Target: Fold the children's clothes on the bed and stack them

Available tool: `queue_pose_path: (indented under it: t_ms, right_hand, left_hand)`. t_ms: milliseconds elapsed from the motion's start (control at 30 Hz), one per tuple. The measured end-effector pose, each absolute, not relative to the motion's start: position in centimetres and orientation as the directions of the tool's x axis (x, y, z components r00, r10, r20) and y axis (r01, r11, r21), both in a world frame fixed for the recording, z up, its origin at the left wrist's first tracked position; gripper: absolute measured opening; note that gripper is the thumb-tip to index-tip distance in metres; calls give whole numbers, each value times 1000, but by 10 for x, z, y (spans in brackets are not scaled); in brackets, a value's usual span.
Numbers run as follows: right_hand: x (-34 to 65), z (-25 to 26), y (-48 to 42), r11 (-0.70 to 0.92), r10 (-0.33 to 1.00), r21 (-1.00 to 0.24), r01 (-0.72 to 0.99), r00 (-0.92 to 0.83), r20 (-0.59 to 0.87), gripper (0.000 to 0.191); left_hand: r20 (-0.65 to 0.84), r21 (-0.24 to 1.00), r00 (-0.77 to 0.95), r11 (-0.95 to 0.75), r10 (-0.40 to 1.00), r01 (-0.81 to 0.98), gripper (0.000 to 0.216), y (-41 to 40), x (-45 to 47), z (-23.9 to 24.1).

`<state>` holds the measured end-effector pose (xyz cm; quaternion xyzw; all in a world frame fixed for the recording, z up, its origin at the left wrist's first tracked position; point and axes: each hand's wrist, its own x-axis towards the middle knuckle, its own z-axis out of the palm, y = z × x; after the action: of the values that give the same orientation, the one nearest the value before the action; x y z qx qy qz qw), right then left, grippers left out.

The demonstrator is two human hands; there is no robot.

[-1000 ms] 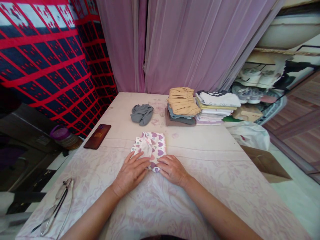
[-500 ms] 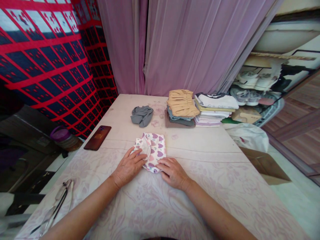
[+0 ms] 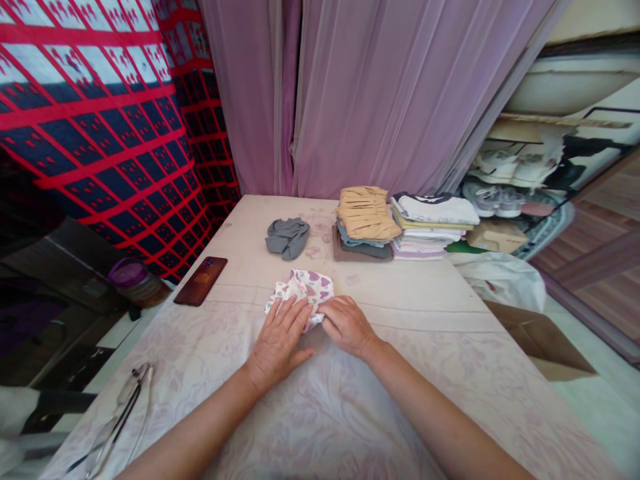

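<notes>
A small white cloth garment with purple and pink hearts (image 3: 319, 285) lies partly folded on the table, in front of me. Flat across its near left part rests my left hand (image 3: 283, 340), fingers stretched out and thumb apart. My right hand (image 3: 347, 325) has its fingers bent in a pinch on the garment's near right edge. The exact kind of garment cannot be made out, as my fingers cover its near side. Behind it lies a crumpled grey cloth (image 3: 287, 238).
Two stacks of folded clothes stand at the back right, one topped by a tan pleated garment (image 3: 369, 213), the other by a white shirt (image 3: 435, 208). A phone (image 3: 201, 281) lies left, eyeglasses (image 3: 120, 407) near left. A cardboard box (image 3: 537, 337) sits beyond the right edge.
My right fingers have closed on the garment's near edge, which is now bunched and folded up, so it looks shorter. My left hand has slid right and turned, lying flatter on it.
</notes>
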<state>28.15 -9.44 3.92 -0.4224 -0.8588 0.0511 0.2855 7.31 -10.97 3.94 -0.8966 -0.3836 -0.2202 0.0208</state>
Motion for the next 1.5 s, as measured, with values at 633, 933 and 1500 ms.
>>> queue_pose_path:
  t_ms: [633, 933, 1500]
  right_hand:
    - [312, 100, -67, 285, 939, -854, 436, -308, 157, 24]
    - [340, 11, -49, -130, 991, -741, 659, 66, -116, 34]
    - [329, 14, -54, -162, 983, -613, 774, 72, -168, 27]
  left_hand:
    - [167, 895, 265, -259, 950, 364, 34, -10, 40, 142]
    - [-338, 875, 67, 287, 939, 389, 57, -1, 67, 35]
    - [-183, 476, 211, -101, 960, 873, 69, 20, 78, 45]
